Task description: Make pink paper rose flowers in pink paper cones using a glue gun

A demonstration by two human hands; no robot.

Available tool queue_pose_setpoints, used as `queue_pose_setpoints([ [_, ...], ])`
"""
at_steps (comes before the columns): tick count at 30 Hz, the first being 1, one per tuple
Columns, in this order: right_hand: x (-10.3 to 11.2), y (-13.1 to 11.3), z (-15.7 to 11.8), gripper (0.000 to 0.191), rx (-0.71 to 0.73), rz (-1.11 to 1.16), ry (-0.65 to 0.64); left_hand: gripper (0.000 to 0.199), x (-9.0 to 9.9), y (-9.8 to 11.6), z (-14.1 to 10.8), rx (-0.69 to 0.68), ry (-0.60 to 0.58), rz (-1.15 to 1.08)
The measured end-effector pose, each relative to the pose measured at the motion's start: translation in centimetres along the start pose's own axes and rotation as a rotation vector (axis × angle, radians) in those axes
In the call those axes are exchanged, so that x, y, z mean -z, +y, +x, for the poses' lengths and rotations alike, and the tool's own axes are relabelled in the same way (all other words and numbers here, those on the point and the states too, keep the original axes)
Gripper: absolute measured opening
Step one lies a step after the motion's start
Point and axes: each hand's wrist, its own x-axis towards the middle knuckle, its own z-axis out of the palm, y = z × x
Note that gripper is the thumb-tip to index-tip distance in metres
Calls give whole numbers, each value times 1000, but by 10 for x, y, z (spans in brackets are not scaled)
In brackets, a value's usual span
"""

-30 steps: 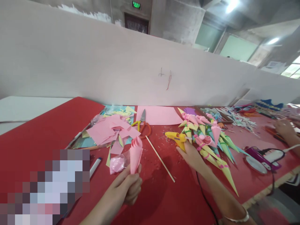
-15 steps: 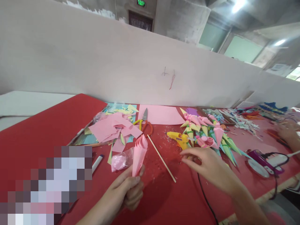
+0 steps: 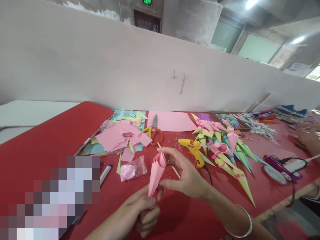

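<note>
My left hand (image 3: 146,208) is closed around the narrow lower end of a pink paper cone (image 3: 156,175), whose rolled, layered top points up and away. Beside the cone's wide end is my right hand (image 3: 185,171), thumb and fingers apart and curved about its right side; I cannot tell whether the fingertips touch it. A thin wooden stick (image 3: 176,172) lies behind that hand, mostly hidden. To the left of the cone is a small clear bag (image 3: 132,168) with something pink inside. A yellow glue gun (image 3: 191,146) lies on the red table beyond my right hand.
Scissors (image 3: 154,128) lie near loose pink paper pieces (image 3: 120,135). Several finished paper cones (image 3: 225,146) are heaped at right, by a purple device (image 3: 281,170) with cords. Another person's hand (image 3: 308,136) is at the far right. A white marker (image 3: 105,174) lies at left.
My right hand has moved left from beside the glue gun to the paper cone. My left hand and the cone have shifted slightly right and down in view.
</note>
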Motion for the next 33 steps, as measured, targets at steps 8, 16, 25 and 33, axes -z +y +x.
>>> queue_pose_setpoints([
  [8, -1, -4, -3, 69, 23, -195, 17, 17, -5, 3, -2, 4, 65, 77],
  [16, -2, -7, -4, 61, 64, -229, 60, 32, -5, 5, -4, -19, 17, 153],
  [25, -4, -6, -5, 50, 61, -213, 102, 35, -7, 13, -5, -10, 39, 273],
  [33, -9, -5, -3, 43, 53, -140, 213, 25, -15, 17, -11, 63, 158, 340],
])
